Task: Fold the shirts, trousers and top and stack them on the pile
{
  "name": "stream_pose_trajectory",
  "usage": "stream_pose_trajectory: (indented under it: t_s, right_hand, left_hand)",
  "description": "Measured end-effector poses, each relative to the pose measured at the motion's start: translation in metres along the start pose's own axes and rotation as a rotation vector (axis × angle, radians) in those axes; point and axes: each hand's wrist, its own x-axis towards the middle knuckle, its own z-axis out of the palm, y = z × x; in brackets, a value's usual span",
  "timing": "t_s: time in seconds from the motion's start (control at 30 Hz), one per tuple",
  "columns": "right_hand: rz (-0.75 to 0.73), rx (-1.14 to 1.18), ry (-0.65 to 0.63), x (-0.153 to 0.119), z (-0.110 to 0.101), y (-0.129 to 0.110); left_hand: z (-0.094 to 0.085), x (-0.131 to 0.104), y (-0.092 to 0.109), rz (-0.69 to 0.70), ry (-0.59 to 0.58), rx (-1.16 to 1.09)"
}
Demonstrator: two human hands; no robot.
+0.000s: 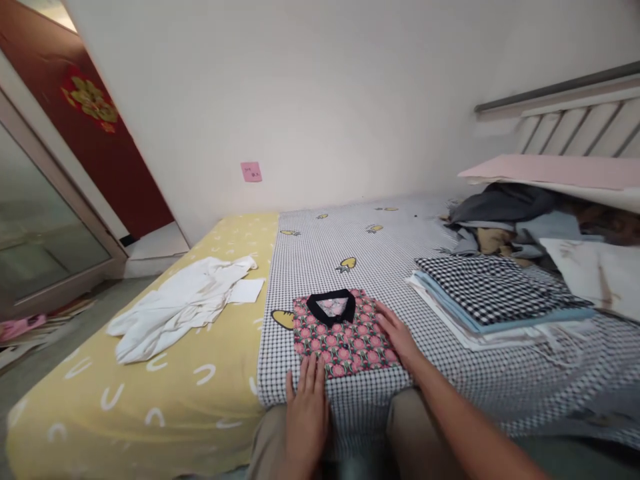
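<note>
A folded pink floral shirt [345, 340] with a black collar lies flat on the checked bedsheet [320, 253], its collar toward the wall. My left hand [307, 407] rests at the shirt's near left edge, fingers extended and slightly apart. On the right, my right hand [399, 335] lies along the shirt's side edge with its fingers stretched out, touching the fabric. Neither hand grips anything.
A folded stack topped by a black-and-white checked cloth [493, 287] lies right. Behind it are piled clothes [510, 213] and a pink board [555, 170]. A crumpled white garment [180, 303] and a small white card [246, 291] lie on the yellow sheet [200, 387].
</note>
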Motion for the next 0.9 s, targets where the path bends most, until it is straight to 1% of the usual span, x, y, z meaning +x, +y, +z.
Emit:
stream_pose_trajectory:
  t_s: [0.07,0.13,0.2,0.27,0.3,0.37,0.43,0.47,0.5,0.57,0.63,0.67,0.73,0.8,0.9]
  right_hand:
    - [0.049,0.121,0.078,-0.022,-0.008,0.008]
    - [0.160,0.410,0.201,-0.049,-0.015,0.016]
    - [0.347,0.836,0.355,-0.074,-0.020,0.020]
    - [0.556,1.218,0.477,-0.093,-0.024,0.019]
    - [0.645,1.319,0.508,-0.100,-0.026,0.015]
    - [0.783,1.426,0.523,-0.109,-0.027,0.001]
    - [0.881,1.464,0.477,-0.117,-0.025,-0.017]
    - [0.922,1.468,0.426,-0.121,-0.022,-0.027]
    - [0.955,1.470,0.351,-0.126,-0.019,-0.036]
    - [0.992,1.466,0.155,-0.136,-0.009,-0.052]
    - [0.993,1.460,-0.015,-0.145,0.000,-0.064]
    - [0.981,1.463,-0.069,-0.149,0.004,-0.069]
    - [0.948,1.477,-0.126,-0.153,0.010,-0.077]
    - [0.912,1.496,-0.165,-0.153,0.013,-0.084]
    - [0.860,1.541,-0.204,-0.147,0.019,-0.092]
  left_hand:
    - [-0.007,0.003,-0.005,-0.019,-0.028,-0.065]
    - [-0.010,0.006,-0.010,-0.043,-0.024,-0.117]
    - [-0.011,0.009,-0.016,-0.038,0.002,-0.160]
    - [-0.011,0.012,-0.023,0.016,0.033,-0.193]
    - [-0.010,0.014,-0.026,0.048,0.048,-0.204]
    - [-0.008,0.019,-0.035,0.107,0.074,-0.219]
    - [-0.006,0.025,-0.042,0.150,0.093,-0.222]
    - [-0.005,0.027,-0.046,0.172,0.102,-0.218]
    - [-0.004,0.030,-0.049,0.199,0.114,-0.209]
    - [-0.004,0.035,-0.053,0.264,0.148,-0.180]
    - [-0.007,0.038,-0.056,0.330,0.191,-0.158]
    - [-0.010,0.040,-0.056,0.356,0.207,-0.154]
    - [-0.018,0.044,-0.054,0.370,0.227,-0.159]
    - [-0.028,0.048,-0.051,0.349,0.242,-0.178]
    - [-0.040,0.053,-0.045,0.301,0.298,-0.224]
